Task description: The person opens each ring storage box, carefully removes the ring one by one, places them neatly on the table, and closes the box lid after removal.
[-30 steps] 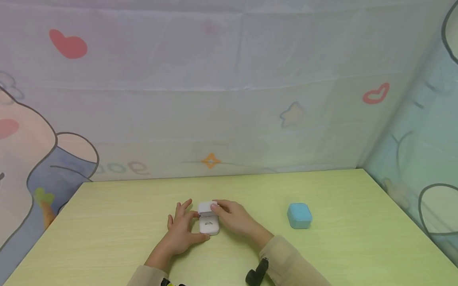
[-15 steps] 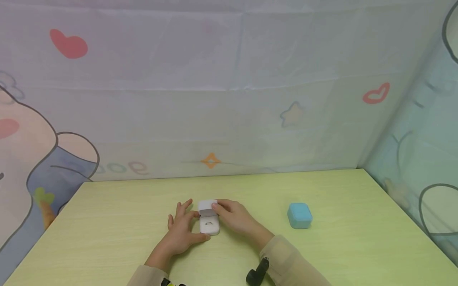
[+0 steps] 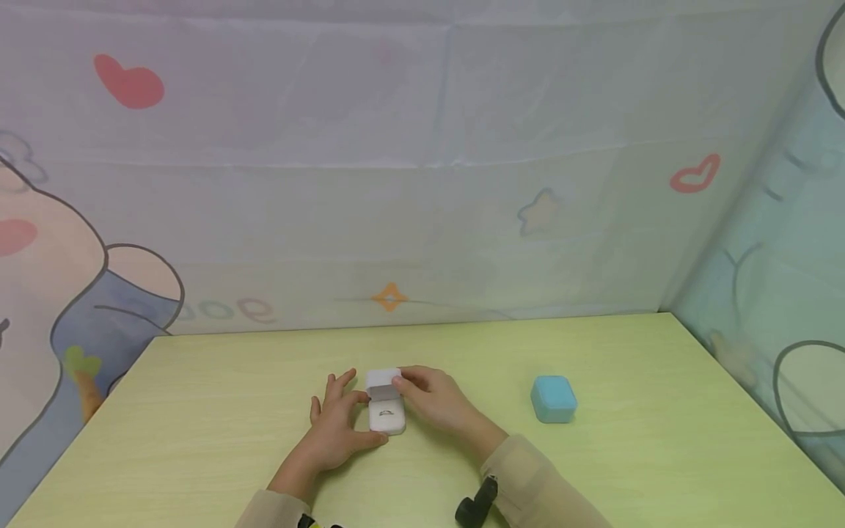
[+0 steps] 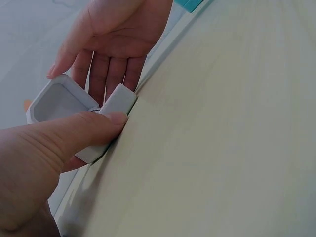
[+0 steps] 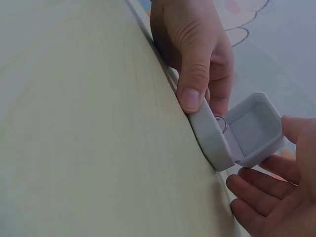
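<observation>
A small white ring box [image 3: 386, 426] sits on the table with its lid [image 3: 381, 377] raised and tilted back. Upright in the base's slot stands a silver-coloured ring [image 5: 223, 124]. My left hand [image 3: 332, 434] pinches the base between thumb and index finger, the thumb on the near side; its other fingers spread away. From the right, my right hand [image 3: 437, 400] holds the lid's edge, its thumb [image 5: 292, 127] on the rim and a finger behind. The right hand's remaining fingers lie straight and loose beside the box in the right wrist view.
A light blue box [image 3: 553, 400] with rounded corners stands on the pale yellow-green table [image 3: 231, 396], to the right of the right hand. Behind the table hangs a printed cloth [image 3: 422, 183]; another cloth borders the right side.
The right hand has tipped the ring box's lid further back, so more of its grey inside shows. The left hand and the base have stayed in place.
</observation>
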The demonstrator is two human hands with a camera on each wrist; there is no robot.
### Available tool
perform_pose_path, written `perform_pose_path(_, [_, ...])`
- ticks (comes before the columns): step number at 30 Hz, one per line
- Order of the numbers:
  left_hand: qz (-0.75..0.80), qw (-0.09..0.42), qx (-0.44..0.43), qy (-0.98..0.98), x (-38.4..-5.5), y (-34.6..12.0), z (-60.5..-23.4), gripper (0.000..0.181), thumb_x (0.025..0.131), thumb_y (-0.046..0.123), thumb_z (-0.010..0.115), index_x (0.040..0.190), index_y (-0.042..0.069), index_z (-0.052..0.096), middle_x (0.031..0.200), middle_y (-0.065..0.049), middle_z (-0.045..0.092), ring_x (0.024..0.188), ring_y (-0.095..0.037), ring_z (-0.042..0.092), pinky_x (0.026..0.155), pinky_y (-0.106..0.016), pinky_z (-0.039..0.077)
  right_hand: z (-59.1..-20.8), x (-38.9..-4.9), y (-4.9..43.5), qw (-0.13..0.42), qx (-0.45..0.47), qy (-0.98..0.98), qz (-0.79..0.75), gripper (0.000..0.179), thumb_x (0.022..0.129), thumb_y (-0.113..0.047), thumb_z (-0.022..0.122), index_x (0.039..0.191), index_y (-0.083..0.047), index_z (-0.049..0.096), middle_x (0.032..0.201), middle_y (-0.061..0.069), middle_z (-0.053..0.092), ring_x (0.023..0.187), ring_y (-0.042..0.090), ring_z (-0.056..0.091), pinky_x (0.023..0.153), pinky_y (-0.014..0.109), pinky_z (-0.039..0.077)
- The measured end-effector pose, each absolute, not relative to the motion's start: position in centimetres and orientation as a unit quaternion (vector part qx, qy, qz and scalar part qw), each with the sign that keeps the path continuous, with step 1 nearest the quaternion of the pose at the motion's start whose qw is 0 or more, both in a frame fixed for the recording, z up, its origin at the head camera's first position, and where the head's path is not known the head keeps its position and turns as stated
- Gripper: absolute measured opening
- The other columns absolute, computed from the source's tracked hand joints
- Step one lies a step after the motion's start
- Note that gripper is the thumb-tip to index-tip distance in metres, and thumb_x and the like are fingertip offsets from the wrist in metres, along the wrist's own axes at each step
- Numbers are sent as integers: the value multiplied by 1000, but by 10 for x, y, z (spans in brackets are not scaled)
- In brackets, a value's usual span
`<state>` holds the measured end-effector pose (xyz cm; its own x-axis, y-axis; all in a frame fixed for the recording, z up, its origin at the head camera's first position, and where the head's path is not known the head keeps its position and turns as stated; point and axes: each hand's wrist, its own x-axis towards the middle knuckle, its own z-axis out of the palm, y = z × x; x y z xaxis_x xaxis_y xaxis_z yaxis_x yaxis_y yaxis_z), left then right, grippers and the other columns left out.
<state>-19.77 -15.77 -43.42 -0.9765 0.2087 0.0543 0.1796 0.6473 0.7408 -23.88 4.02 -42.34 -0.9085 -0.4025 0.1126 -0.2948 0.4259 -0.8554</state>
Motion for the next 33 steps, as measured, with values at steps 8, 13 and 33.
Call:
perform_pose_path(8, [410, 17, 107, 905, -198, -158, -434, 54, 70, 30, 82, 109, 0, 59, 155, -22, 11, 142, -47, -11, 104, -70, -15, -423, -239, 41, 40, -215, 843, -492, 45, 97, -38, 51, 124, -3, 59, 123, 13, 64, 111, 28, 62, 95, 44, 49])
perform_pose_path(13, [412, 19, 106, 905, -198, -158, -434, 53, 70, 30, 82, 108, 0, 59, 155, -21, 11, 142, -47, -12, 104, -69, -15, -421, -237, 41, 33, -215, 841, -496, 42, 96, -34, 53, 123, -3, 60, 120, 13, 65, 107, 27, 63, 91, 43, 51])
perform_pose_path(33, [407, 15, 103, 907, -199, -157, -434, 54, 70, 30, 82, 109, 0, 59, 155, -21, 14, 143, -46, -10, 105, -69, -14, -410, -232, 43, 14, -230, 826, -514, 35, 93, -24, 60, 121, -2, 61, 117, 13, 66, 101, 25, 66, 86, 38, 54])
